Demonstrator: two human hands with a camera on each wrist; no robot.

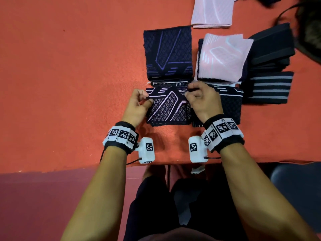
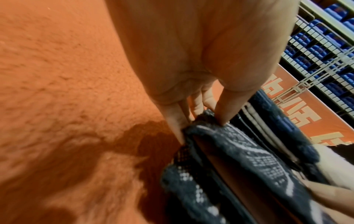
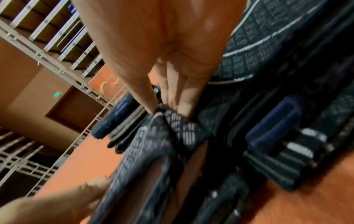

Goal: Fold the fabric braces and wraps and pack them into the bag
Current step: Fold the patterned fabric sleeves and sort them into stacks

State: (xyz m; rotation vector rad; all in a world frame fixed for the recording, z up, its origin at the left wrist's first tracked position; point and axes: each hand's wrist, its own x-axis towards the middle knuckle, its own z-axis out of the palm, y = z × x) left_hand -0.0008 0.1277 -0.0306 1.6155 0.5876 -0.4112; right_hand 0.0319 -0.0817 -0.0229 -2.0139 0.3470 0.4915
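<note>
A dark knit brace with pink lines (image 1: 167, 106) lies on the orange felt near the table's front edge. My left hand (image 1: 139, 101) pinches its far left corner between thumb and fingers (image 2: 220, 115). My right hand (image 1: 198, 96) pinches its far right corner (image 3: 164, 115). In both wrist views the top layer of the dark brace (image 2: 239, 151) is raised off the lower layer. No bag shows in any view.
Beyond the brace lie a folded dark brace with blue lines (image 1: 168, 53), a pink brace (image 1: 224, 56) on a pile, another pink one (image 1: 212, 13), black wraps (image 1: 272, 44), a grey-striped wrap (image 1: 269, 87) and a dark brace (image 1: 231, 105) under my right wrist. Wire shelving (image 2: 321, 45) stands behind.
</note>
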